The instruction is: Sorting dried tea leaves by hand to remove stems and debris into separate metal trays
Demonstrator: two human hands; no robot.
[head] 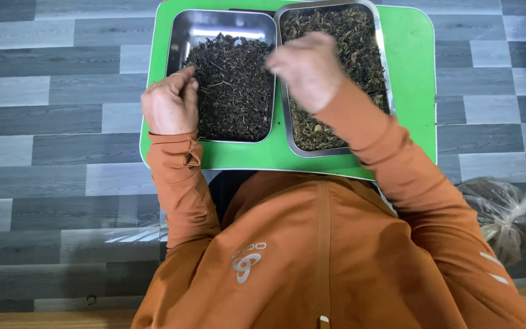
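We find a green tray [412, 73] resting across our lap, bearing two steel pans side by side, touching along their inner edges. The left pan [226, 27] holds a heap of dark dried leaves [232, 91] piled toward its near end; its far end is bare, reflective metal. The right pan [287, 131] is covered nearly wall to wall with a paler, browner leaf mix [357, 45] in which stalks and lighter flakes show.

Our left hand [168, 103] rests at the left pan's outer rim, fingers curled in toward the thumb as if pinching; whether any leaf sits between them we cannot tell. Our right hand [308, 67] hovers over the seam between the pans, fingers bunched downward and blurred; we cannot tell if it grips anything.

Judging by the lay of material, sorting is under way and well short of complete: both pans carry substantial leaf, and the right one shows no cleared bottom. A tied clear plastic bag [500, 213] lies on the grey plank floor [44, 152] to our right, apart from the tray.
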